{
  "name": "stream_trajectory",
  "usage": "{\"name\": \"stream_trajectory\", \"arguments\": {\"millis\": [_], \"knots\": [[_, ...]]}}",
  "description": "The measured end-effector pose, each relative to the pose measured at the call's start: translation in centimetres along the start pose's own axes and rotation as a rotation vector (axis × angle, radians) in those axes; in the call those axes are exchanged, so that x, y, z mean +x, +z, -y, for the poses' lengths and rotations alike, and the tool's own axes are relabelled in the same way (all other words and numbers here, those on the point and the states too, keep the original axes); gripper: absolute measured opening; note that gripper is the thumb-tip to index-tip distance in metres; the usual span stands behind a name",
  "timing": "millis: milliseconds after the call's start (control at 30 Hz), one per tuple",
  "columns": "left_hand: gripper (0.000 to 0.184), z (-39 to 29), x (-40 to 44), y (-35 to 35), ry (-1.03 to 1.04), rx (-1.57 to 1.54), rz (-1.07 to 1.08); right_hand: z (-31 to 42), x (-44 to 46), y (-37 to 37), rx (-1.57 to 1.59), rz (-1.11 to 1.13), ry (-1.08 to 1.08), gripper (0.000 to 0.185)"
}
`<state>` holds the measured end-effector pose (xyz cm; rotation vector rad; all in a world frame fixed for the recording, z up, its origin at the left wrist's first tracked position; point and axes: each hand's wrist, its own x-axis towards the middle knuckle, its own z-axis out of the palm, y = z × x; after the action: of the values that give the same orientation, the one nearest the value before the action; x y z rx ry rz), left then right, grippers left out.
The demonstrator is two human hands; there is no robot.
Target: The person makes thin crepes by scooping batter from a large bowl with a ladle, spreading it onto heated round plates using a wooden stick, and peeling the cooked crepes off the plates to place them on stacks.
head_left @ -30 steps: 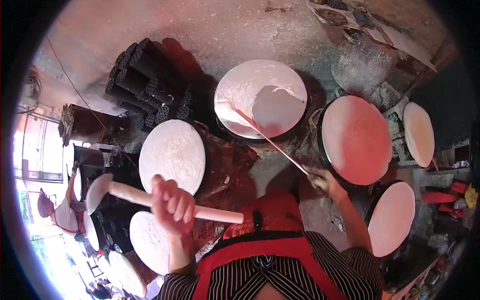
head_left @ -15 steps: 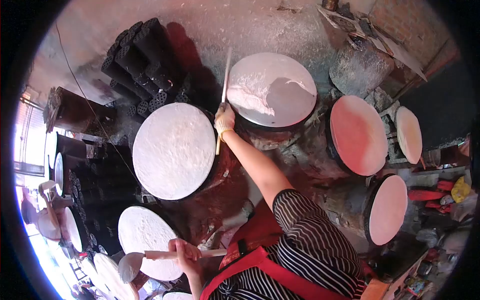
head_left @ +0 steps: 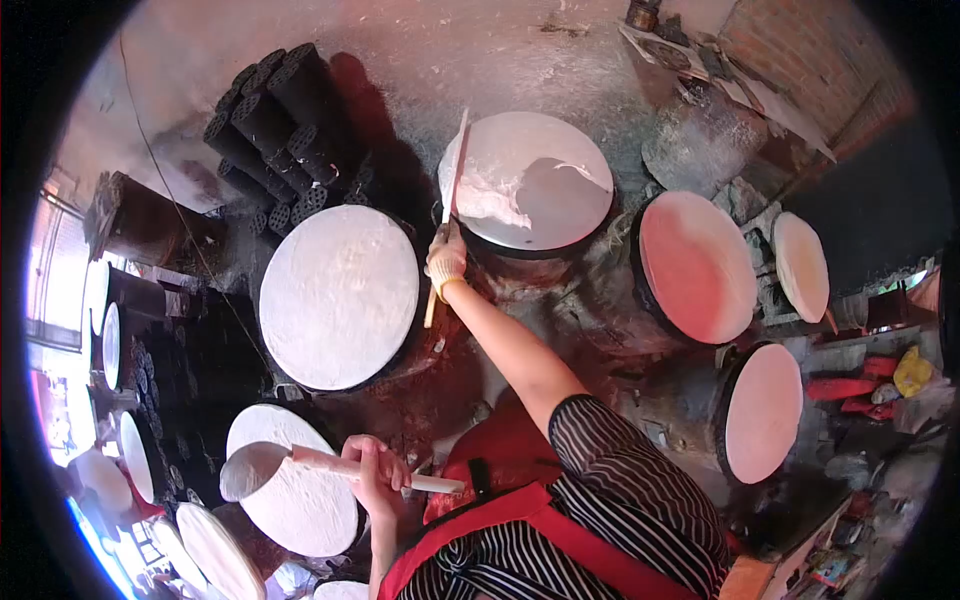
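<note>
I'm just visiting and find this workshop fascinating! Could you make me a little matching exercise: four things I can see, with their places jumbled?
Things:
1. ladle
2. black cylinders
3. long stick
4. red apron

Places:
A. piled near the wall
B. over a striped shirt
C. in the left hand
D. in the right hand

Pairs: 1-C, 2-A, 3-D, 4-B
</note>
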<state>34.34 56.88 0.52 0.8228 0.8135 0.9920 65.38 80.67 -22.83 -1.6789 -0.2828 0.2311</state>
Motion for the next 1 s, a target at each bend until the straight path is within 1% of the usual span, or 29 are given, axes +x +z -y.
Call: {"name": "stream_trajectory", "arguments": {"millis": [33,67,100,133,233,267,300,333,367,433,467,500,567,600,633,700,733,767,833,933,967,1000], "knots": [[0.018,0.2,-0.1,0.1,-0.002,0.005,0.003,1.6,0.0,-0.7,-0.007,-0.046,-0.08,0.036],[0.018,0.3,-0.4,0.0,0.009,-0.005,0.002,3.4,-1.0,-1.7,-0.007,-0.048,-0.071,0.036],[0.017,0.4,-0.6,-0.1,0.017,-0.015,0.0,4.9,-2.6,-3.0,-0.009,-0.029,0.02,0.037],[0.017,0.5,-0.8,-0.2,0.007,-0.009,-0.004,4.8,-3.9,-3.8,-0.013,-0.008,0.11,0.038],[0.017,0.9,-1.3,-0.2,0.003,-0.005,-0.026,1.2,-7.3,-5.3,0.069,-0.079,0.112,0.04],[0.017,1.0,-1.3,-0.2,-0.024,-0.016,-0.031,-2.2,-7.6,-5.6,0.151,-0.001,0.287,0.042],[0.017,1.1,-1.4,-0.2,-0.048,-0.028,-0.036,-7.1,-7.7,-6.0,0.315,0.028,0.305,0.035],[0.018,0.8,-1.5,-0.1,-0.067,-0.05,0.009,-7.4,-8.0,-7.9,0.383,0.043,0.382,0.028],[0.018,0.9,-1.6,0.0,-0.064,-0.055,0.012,-7.6,-7.4,-10.4,0.452,0.058,0.457,0.023],[0.018,1.1,-2.0,0.0,-0.097,-0.046,0.01,-7.1,-5.2,-15.4,0.823,0.206,0.605,0.014],[0.017,1.0,-2.2,0.1,-0.08,-0.038,0.029,-3.6,-5.0,-15.8,0.637,0.08,0.592,0.013],[0.017,1.0,-2.5,0.1,-0.073,-0.045,0.029,0.6,-4.3,-15.5,0.462,-0.092,0.659,0.017],[0.018,1.0,-2.9,0.0,-0.07,-0.058,0.025,-1.9,-2.6,-12.7,1.062,0.053,0.653,0.028],[0.018,1.0,-3.1,0.1,-0.065,-0.057,0.028,-1.3,-2.5,-10.8,1.169,0.146,0.541,0.036],[0.018,0.9,-3.2,0.3,-0.067,-0.033,-0.006,1.5,-3.3,-9.9,0.899,0.224,0.493,0.035],[0.018,0.9,-3.4,0.7,-0.073,-0.003,-0.043,5.4,-5.0,-10.1,0.159,0.362,0.371,0.034],[0.019,0.7,-3.4,1.1,-0.097,0.04,-0.047,4.8,-5.5,-11.0,0.324,0.358,0.637,0.032],[0.019,0.7,-3.3,1.4,-0.122,0.08,-0.051,4.0,-6.3,-12.9,0.315,0.332,0.532,0.028],[0.019,1.1,-2.7,2.2,-0.144,0.108,-0.051,2.3,-6.3,-17.8,0.561,0.284,0.663,0.025],[0.018,2.8,-2.2,3.0,-0.201,0.108,-0.038,3.7,-5.6,-25.7,0.5,0.279,0.642,0.012],[0.019,3.2,-2.1,3.2,-0.221,0.094,-0.024,3.6,-5.1,-27.3,0.51,0.263,0.627,0.013],[0.019,3.4,-2.0,3.8,-0.218,0.092,-0.021,3.9,-4.0,-28.2,0.497,0.251,0.664,0.016]]}}
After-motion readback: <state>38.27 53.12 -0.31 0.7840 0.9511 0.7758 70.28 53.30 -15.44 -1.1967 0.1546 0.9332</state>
